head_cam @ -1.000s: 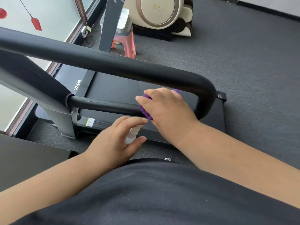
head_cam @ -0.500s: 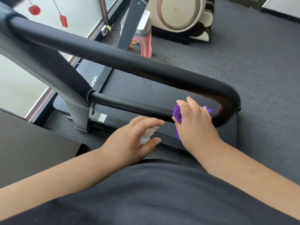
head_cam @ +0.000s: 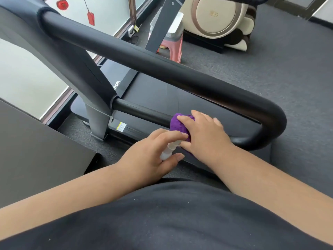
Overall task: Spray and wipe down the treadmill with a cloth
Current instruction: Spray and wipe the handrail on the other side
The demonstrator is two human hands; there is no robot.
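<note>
A black treadmill (head_cam: 155, 94) stands in front of me, its thick padded handrail (head_cam: 162, 67) curving round at the right into a thinner lower bar (head_cam: 142, 112). My right hand (head_cam: 203, 134) presses a purple cloth (head_cam: 177, 123) around that lower bar, near its middle. My left hand (head_cam: 149, 156) sits just below and left of it, shut on a small white spray bottle (head_cam: 168, 150) with the index finger over the nozzle. Most of the bottle is hidden in the hand.
A dark flat panel (head_cam: 36, 152) fills the lower left. Beyond the treadmill stand a pink stool (head_cam: 173, 46) and a beige round machine (head_cam: 218, 17) on grey carpet (head_cam: 288, 69). A frosted window (head_cam: 21, 78) runs along the left. My black shirt fills the bottom.
My right hand with the cloth slid right toward the rail's bend, then back left along the lower bar. The view has shifted, and my left hand kept hold of the bottle.
</note>
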